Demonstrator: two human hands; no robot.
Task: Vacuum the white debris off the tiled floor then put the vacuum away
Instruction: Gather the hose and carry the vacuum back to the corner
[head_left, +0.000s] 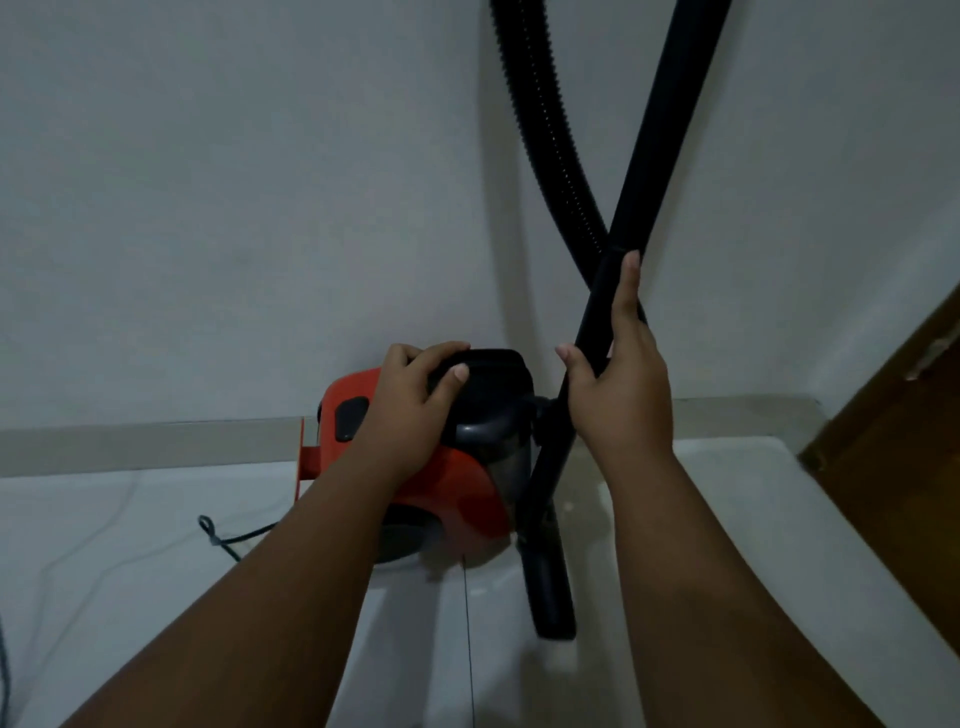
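A red and black canister vacuum (462, 493) stands on the white tiled floor (130, 597) against the wall. My left hand (415, 410) grips the black handle on top of the canister. My right hand (621, 384) is wrapped around the black rigid wand (654, 156), which leans up across the wall. The wand's lower end with the nozzle (550, 587) rests on the floor beside the canister. A black ribbed hose (540, 119) curves up behind the wand and out of the top of the view. No white debris shows on the visible tiles.
A thin black power cord (223, 535) lies looped on the floor left of the vacuum. A grey skirting strip (145, 447) runs along the wall base. A brown wooden door or frame (898, 431) stands at the right edge.
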